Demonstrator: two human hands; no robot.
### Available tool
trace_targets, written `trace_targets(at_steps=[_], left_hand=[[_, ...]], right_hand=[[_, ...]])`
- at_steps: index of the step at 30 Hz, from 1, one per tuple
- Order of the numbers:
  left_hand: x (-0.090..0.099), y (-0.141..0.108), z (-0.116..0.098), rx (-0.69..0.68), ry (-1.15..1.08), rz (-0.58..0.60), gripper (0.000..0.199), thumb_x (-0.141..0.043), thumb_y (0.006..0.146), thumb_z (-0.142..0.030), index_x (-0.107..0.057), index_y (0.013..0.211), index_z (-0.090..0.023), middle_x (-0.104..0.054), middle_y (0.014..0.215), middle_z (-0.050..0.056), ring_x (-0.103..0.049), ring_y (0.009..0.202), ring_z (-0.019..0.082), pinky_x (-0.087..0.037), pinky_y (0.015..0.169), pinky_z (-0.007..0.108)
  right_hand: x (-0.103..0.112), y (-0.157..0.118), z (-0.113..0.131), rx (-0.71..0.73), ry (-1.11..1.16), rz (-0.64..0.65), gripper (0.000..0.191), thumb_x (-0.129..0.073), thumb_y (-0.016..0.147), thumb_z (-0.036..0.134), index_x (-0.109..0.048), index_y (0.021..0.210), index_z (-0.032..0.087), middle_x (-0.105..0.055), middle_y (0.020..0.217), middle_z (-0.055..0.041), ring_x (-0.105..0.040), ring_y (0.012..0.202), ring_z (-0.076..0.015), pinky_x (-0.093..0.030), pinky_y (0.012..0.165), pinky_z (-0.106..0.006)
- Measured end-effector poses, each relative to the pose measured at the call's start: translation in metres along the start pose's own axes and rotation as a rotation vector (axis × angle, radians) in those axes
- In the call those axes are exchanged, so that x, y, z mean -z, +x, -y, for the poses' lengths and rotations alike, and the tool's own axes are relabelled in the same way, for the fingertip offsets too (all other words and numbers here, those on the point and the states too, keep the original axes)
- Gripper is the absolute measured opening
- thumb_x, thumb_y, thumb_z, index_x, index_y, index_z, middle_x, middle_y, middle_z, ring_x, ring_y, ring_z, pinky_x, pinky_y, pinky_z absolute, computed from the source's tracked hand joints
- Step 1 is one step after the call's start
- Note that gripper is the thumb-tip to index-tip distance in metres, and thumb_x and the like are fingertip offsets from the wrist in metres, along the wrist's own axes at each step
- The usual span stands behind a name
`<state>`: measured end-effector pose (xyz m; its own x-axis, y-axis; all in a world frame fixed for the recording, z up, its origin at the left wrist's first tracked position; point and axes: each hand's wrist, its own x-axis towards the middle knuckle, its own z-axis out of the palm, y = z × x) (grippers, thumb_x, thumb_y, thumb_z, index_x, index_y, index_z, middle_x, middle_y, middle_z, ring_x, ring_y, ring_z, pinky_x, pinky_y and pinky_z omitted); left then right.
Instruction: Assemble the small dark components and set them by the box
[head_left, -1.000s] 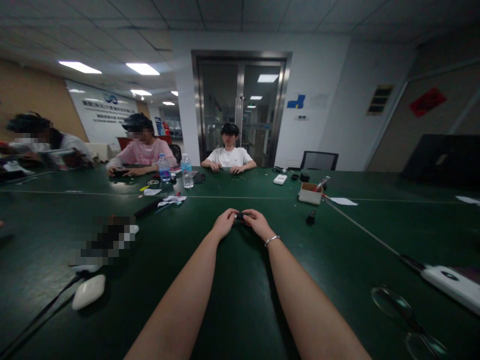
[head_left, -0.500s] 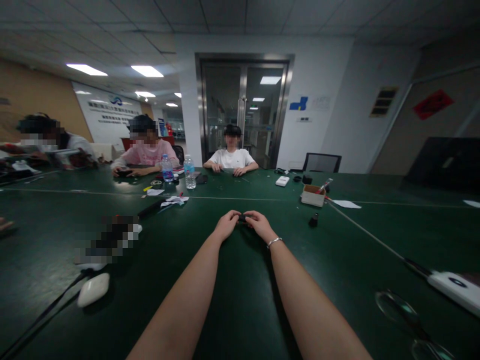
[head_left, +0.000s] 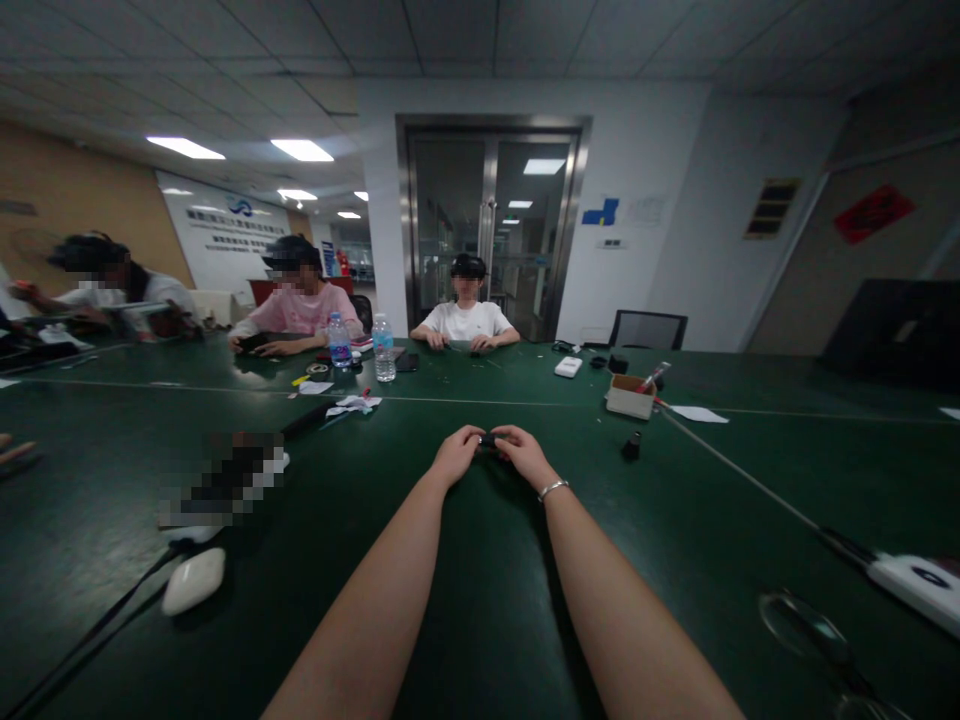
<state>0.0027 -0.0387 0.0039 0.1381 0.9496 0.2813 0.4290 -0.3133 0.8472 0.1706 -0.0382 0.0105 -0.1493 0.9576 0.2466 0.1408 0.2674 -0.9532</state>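
Both my arms reach out over the dark green table (head_left: 495,600). Between my fingertips is a small black object (head_left: 488,440), too small to name. My left hand (head_left: 457,455) pinches its left end, where a light spot shows. My right hand (head_left: 523,456), with a silver bracelet (head_left: 553,490) at the wrist, grips its right end. The fingers of both hands are closed, and part of the object is hidden by them. Off to the right of my right hand stands another small black piece (head_left: 632,446), apart from it.
A small cardboard box (head_left: 630,397) holding a few items is at right, beside paper (head_left: 700,413). Glasses (head_left: 806,630) and a white power strip (head_left: 919,590) lie near right. At left are a white case (head_left: 193,582) and bottles (head_left: 384,350). Three people sit across.
The whole view has shifted slightly down and to the right. Both hands keep hold of the small black object, and a little more of it shows between the fingertips.
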Motion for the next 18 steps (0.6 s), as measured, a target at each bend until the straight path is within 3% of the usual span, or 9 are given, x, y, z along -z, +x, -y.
trace_targets(at_steps=[6,10,13,18], left_hand=[[-0.0018,0.0029,0.0047,-0.031,-0.001,-0.016,0.033,-0.039,0.086,-0.034,-0.062,0.105,-0.02,-0.063,0.086,0.003,-0.055,0.074,0.013,-0.043,0.068,0.024],[-0.0026,0.0037,0.0057,-0.017,0.02,-0.014,0.035,-0.035,0.088,-0.037,-0.062,0.103,-0.02,-0.062,0.077,0.002,-0.054,0.068,0.013,-0.043,0.067,0.025],[-0.0021,0.0024,0.0048,-0.056,0.015,-0.024,0.031,-0.039,0.086,-0.034,-0.062,0.103,-0.021,-0.062,0.085,0.002,-0.056,0.074,0.013,-0.043,0.069,0.024],[-0.0012,0.0001,0.002,-0.029,0.014,-0.022,0.036,-0.035,0.088,-0.039,-0.062,0.103,-0.021,-0.062,0.079,0.002,-0.056,0.07,0.014,-0.043,0.066,0.026]], right_hand=[[0.0004,0.0009,-0.002,0.003,0.014,0.01,0.022,-0.059,0.072,0.018,-0.063,0.093,0.016,-0.062,0.066,0.0008,-0.054,0.056,-0.0093,-0.042,0.055,-0.022],[0.0,-0.0002,-0.0001,-0.009,0.018,0.009,0.021,-0.059,0.072,0.017,-0.063,0.092,0.016,-0.061,0.064,0.0011,-0.053,0.055,-0.0091,-0.042,0.054,-0.022],[-0.0006,-0.0009,0.0021,-0.022,0.014,0.006,0.021,-0.058,0.072,0.016,-0.063,0.092,0.016,-0.06,0.062,0.0018,-0.052,0.054,-0.009,-0.041,0.053,-0.021],[-0.0014,0.0006,0.0006,-0.024,0.035,0.002,0.021,-0.057,0.071,0.015,-0.063,0.09,0.015,-0.059,0.06,0.0024,-0.051,0.051,-0.0082,-0.04,0.052,-0.021]])
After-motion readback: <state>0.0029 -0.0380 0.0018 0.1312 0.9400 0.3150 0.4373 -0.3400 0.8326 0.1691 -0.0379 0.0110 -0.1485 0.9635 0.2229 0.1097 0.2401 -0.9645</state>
